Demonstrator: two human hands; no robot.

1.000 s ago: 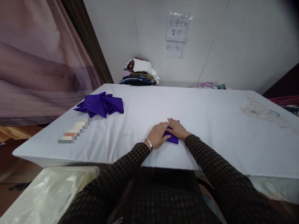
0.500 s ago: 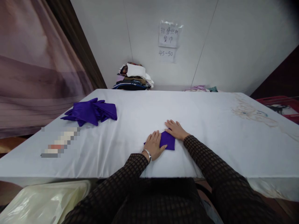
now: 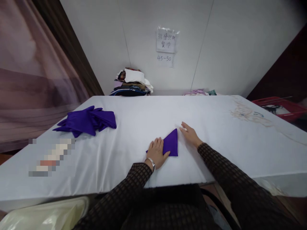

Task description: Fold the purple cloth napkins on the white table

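Observation:
A folded purple napkin (image 3: 171, 145) lies on the white tablecloth in front of me, its upper right corner coming to a point. My left hand (image 3: 157, 153) rests flat on the napkin's left part, fingers stretched out, and hides that side of it. To the right of the napkin's pointed corner, my right hand (image 3: 190, 134) is held apart from the cloth. Its fingers are loosely extended, with nothing in them. Farther left on the table sits a heap of purple napkins (image 3: 83, 121).
A white-covered table (image 3: 134, 124) spans the view. Behind it stand a stack of folded clothes (image 3: 131, 81) and some lilac cloth (image 3: 198, 92). At right is a red basket (image 3: 285, 108). A blurred-out item (image 3: 51, 159) lies at left, a pale container (image 3: 55, 214) below.
My right hand has lifted off the napkin and moved right, uncovering its pointed corner. My left hand stays on the napkin. The whole view has shifted slightly.

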